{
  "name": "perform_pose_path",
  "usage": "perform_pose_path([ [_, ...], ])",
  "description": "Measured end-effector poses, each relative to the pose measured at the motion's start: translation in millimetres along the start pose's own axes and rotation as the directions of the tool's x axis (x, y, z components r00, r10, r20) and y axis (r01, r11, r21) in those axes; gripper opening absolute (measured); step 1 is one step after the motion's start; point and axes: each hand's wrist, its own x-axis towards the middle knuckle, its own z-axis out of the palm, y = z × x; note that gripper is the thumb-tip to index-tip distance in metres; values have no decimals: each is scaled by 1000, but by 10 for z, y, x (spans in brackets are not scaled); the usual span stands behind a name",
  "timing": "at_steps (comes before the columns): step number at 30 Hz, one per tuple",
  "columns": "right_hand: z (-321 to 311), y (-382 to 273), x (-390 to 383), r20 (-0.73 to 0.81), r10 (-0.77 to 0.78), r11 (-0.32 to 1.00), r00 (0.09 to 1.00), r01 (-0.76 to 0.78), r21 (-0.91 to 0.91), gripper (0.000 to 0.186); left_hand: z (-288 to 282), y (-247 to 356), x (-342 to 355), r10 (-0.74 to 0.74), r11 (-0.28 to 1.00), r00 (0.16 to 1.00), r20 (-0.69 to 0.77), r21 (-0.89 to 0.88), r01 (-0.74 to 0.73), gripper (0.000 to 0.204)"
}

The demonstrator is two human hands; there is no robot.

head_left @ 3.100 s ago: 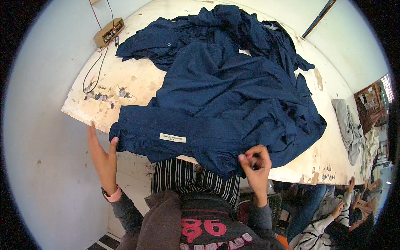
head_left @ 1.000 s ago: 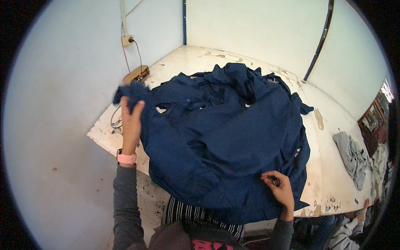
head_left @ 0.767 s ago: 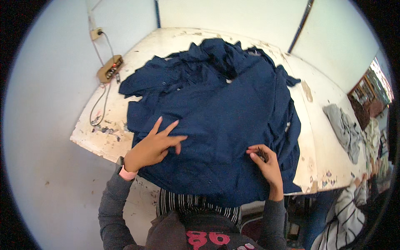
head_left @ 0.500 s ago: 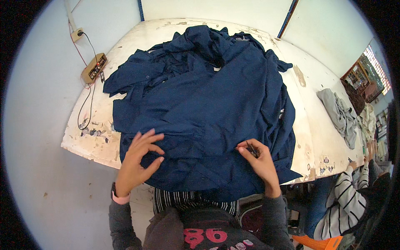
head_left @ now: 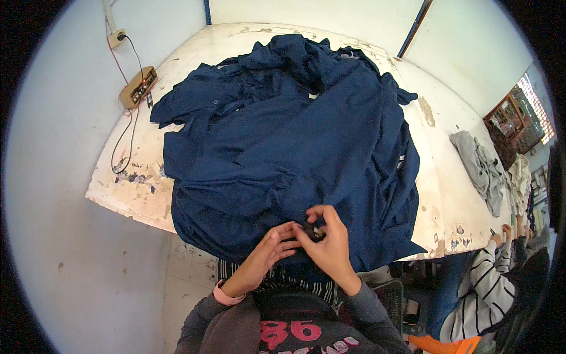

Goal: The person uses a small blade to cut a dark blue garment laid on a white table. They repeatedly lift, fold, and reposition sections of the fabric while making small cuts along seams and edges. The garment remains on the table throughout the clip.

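Note:
A large rumpled dark-blue garment (head_left: 318, 141) covers the middle of the pale, worn table (head_left: 436, 189), draping over its front edge. My right hand (head_left: 323, 248) is closed around a small dark tool (head_left: 313, 232), apparently snips, partly hidden by the fingers. My left hand (head_left: 271, 252) is beside it, low over the garment near the front edge; its fingers are loosely bent and apart, with their tips at my right thumb. Whether they touch the tool or the cloth is unclear.
At the back left are a tan box (head_left: 137, 87) with cables and a wall socket (head_left: 117, 38). Grey cloth (head_left: 477, 171) lies on the right, beyond it more fabric. At the lower right a co-worker in a striped sleeve (head_left: 483, 295) has hands (head_left: 501, 233) at the table edge.
The garment, earlier lifted at the left by my left hand, now lies spread out. Both hands have moved inward and met at the middle, the dark tool still in my right.

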Motion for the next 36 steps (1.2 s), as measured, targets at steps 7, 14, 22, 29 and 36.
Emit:
perform_pose_path([
  [7, 34, 257, -65, 70, -370, 882, 926, 374, -287, 51, 13, -186, -53, -53, 986, 998, -46, -160, 45, 60],
  [14, -10, 0, -316, 109, -651, 717, 751, 656, -236, 48, -241, -175, 24, 239, 791, 956, 171, -605, -90, 30],
  [22, -187, -116, -372, -252, -359, 933, 899, 350, -83, 42, 183, 112, -31, 181, 951, 946, -268, -199, -238, 41],
  [29, -177, -127, -136, -175, -296, 954, 939, 301, 5, 42, 246, 114, -36, 154, 954, 955, -253, -215, -211, 34],
  [36, -188, 78, -83, -260, -21, 944, 965, 105, 312, 9, 161, 76, -61, 78, 955, 970, -230, -263, -139, 35],
])
